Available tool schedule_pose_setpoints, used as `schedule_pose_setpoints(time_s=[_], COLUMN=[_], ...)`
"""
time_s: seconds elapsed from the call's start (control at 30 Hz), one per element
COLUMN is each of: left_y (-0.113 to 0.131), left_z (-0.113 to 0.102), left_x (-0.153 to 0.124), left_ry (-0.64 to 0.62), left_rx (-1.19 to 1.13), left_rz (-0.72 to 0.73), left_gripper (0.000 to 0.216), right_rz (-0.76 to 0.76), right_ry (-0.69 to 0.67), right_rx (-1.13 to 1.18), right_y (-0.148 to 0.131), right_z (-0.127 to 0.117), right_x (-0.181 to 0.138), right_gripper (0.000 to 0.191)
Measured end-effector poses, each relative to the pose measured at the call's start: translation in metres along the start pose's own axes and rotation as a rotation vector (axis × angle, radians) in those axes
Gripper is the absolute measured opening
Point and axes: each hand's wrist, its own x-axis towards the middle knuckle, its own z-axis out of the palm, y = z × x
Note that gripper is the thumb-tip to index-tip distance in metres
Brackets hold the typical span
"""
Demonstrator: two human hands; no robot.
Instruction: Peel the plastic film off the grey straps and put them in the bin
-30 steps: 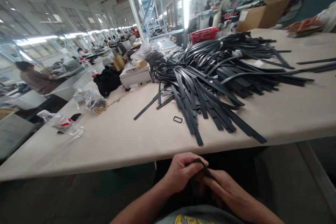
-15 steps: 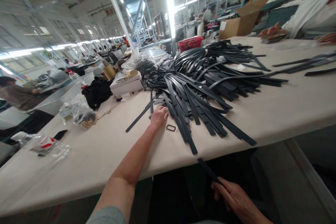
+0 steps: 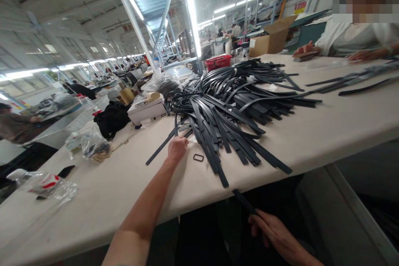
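Note:
My left hand (image 3: 177, 148) reaches over the pale worktable (image 3: 124, 183), its fingers curled at the near end of a black strap (image 3: 160, 148) beside the large pile of black straps (image 3: 237, 104). What the fingers grip is hidden. A small black rectangular buckle ring (image 3: 198, 157) lies just right of that hand. Below the table edge, my right hand (image 3: 274, 232) is closed on another black strap (image 3: 245, 201) that sticks up and left.
A white box (image 3: 146, 110), a black bag (image 3: 110, 118) and clear plastic bags (image 3: 92, 145) sit at the left. A red basket (image 3: 218, 61) and cardboard box (image 3: 271, 37) stand at the back. Another person's hands (image 3: 358, 55) rest at the far right.
My left hand left the strap held in my lap, reached out onto the table, and has now drawn back a little toward the near strap end. The right hand keeps its strap.

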Motion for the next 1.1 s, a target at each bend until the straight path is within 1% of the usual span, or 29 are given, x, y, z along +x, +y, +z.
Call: schedule_pose_setpoints(time_s=[0.1, 0.17, 0.23, 0.3, 0.37, 0.47, 0.57, 0.67, 0.73, 0.83, 0.9, 1.0, 1.1], left_y=[-0.016, -0.023, -0.024, -0.017, -0.004, 0.018, 0.031, 0.037, 0.040, 0.045, 0.050, 0.055, 0.050], left_z=[-0.023, -0.038, -0.050, -0.057, -0.060, -0.057, -0.049, -0.043, -0.040, -0.037, -0.036, -0.038, -0.040], left_x=[-0.056, -0.099, -0.143, -0.184, -0.219, -0.255, -0.269, -0.269, -0.266, -0.265, -0.265, -0.266, -0.265], left_ry=[0.011, 0.016, 0.018, 0.002, -0.021, -0.022, 0.039, 0.091, 0.090, 0.053, 0.032, 0.024, 0.030], left_rx=[-0.050, -0.162, -0.299, -0.407, -0.509, -0.644, -0.704, -0.748, -0.784, -0.831, -0.859, -0.915, -1.004], left_rz=[-0.013, -0.040, -0.082, -0.131, -0.170, -0.229, -0.291, -0.322, -0.317, -0.276, -0.243, -0.228, -0.309], left_gripper=[0.023, 0.022, 0.023, 0.024, 0.023, 0.021, 0.018, 0.016, 0.017, 0.015, 0.014, 0.014, 0.016], right_rz=[0.024, 0.042, 0.055, 0.057, 0.053, 0.035, -0.002, -0.032, -0.044, -0.036, -0.012, -0.001, -0.007], right_ry=[0.005, 0.001, -0.031, -0.097, -0.179, -0.264, -0.282, -0.238, -0.204, -0.180, -0.148, -0.089, -0.059], right_rx=[0.028, 0.053, 0.105, 0.168, 0.217, 0.258, 0.268, 0.276, 0.283, 0.309, 0.338, 0.358, 0.358], right_y=[-0.006, -0.012, -0.020, -0.033, -0.048, -0.074, -0.093, -0.106, -0.113, -0.122, -0.126, -0.128, -0.127], right_z=[-0.005, -0.005, -0.002, 0.004, 0.014, 0.031, 0.049, 0.065, 0.075, 0.087, 0.094, 0.100, 0.101], right_x=[-0.003, -0.005, -0.008, -0.012, -0.016, -0.019, -0.014, -0.005, 0.003, 0.017, 0.028, 0.040, 0.044], right_gripper=[0.062, 0.061, 0.060, 0.057, 0.055, 0.053, 0.053, 0.056, 0.058, 0.060, 0.057, 0.046, 0.038])
